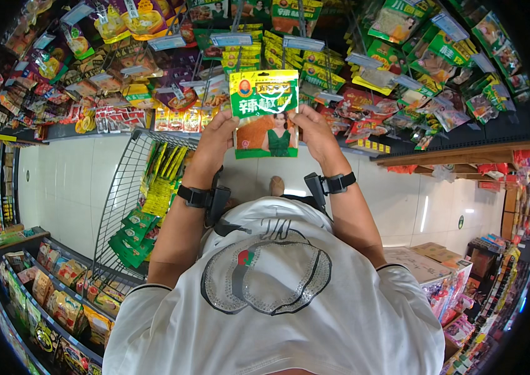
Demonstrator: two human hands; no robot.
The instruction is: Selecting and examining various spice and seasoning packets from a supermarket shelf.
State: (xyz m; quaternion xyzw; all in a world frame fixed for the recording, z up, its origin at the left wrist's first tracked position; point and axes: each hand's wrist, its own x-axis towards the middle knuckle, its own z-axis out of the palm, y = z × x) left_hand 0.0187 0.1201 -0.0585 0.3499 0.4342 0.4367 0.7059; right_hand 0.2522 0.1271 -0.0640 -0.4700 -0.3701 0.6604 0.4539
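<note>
Between my two hands a green and yellow packet of chili powder (265, 115) is held upright, its printed front towards me. My left hand (219, 132) pinches its left edge with thumb and fingers. At the right edge my right hand (313, 129) grips it the same way. Black straps with small devices are on both wrists. Behind the packet, similar yellow and green packets (241, 56) hang from rack hooks with price tag holders (231, 39). A wire shopping cart (114, 187) to my left holds many yellow packets (159, 194) and green packets (136, 236).
Hanging racks of bagged foods curve across the front, with red packets (368, 110) at the right. A low shelf of bagged goods (66, 304) stands at the lower left. Wooden shelving (457, 153) and a printed carton (422, 267) are on the right, above a tiled floor (387, 197).
</note>
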